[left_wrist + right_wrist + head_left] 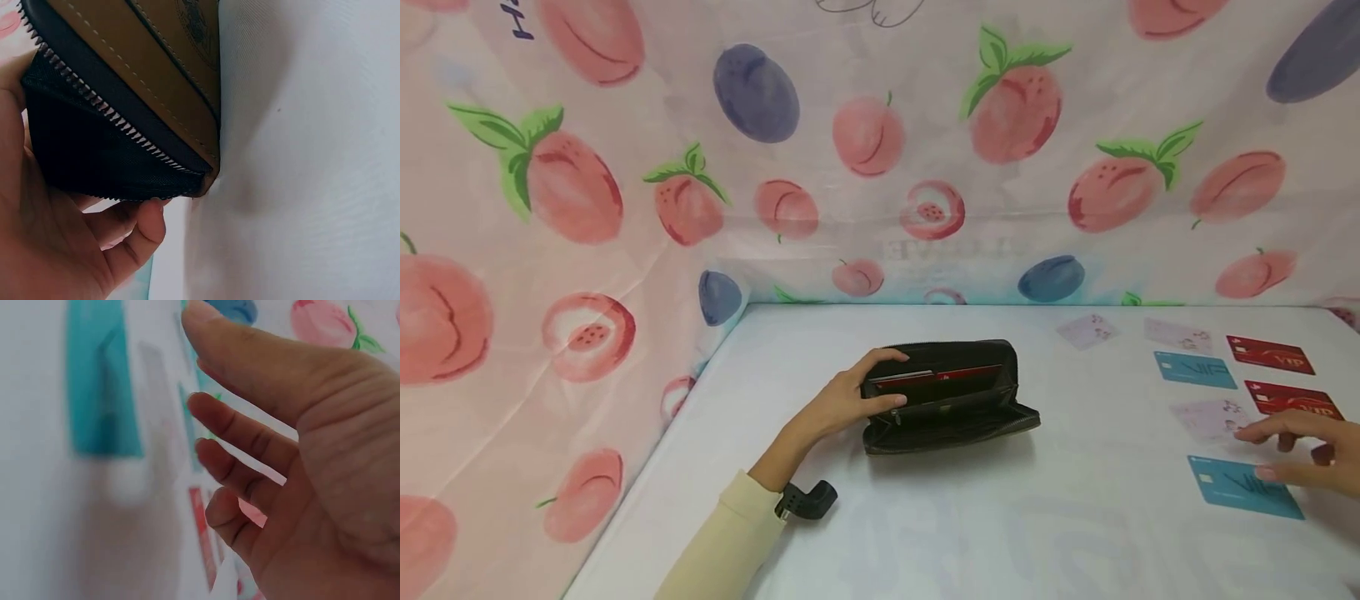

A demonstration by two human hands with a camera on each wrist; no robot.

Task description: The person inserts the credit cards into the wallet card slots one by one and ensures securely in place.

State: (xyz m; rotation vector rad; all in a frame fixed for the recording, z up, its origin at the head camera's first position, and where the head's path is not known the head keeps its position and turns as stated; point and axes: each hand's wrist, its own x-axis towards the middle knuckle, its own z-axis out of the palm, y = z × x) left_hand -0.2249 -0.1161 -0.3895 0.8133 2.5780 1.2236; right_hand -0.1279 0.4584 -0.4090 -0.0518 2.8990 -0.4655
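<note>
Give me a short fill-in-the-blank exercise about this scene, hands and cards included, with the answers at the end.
1. The left hand holds the wallet, whose zipper is ____ rather than closed.
2. The right hand is holding ____.
3. The number of blue cards lying on the white table is ____.
4. The red cards on the table carry the printed word ____.

Missing words: open; nothing; two; VIP.
</note>
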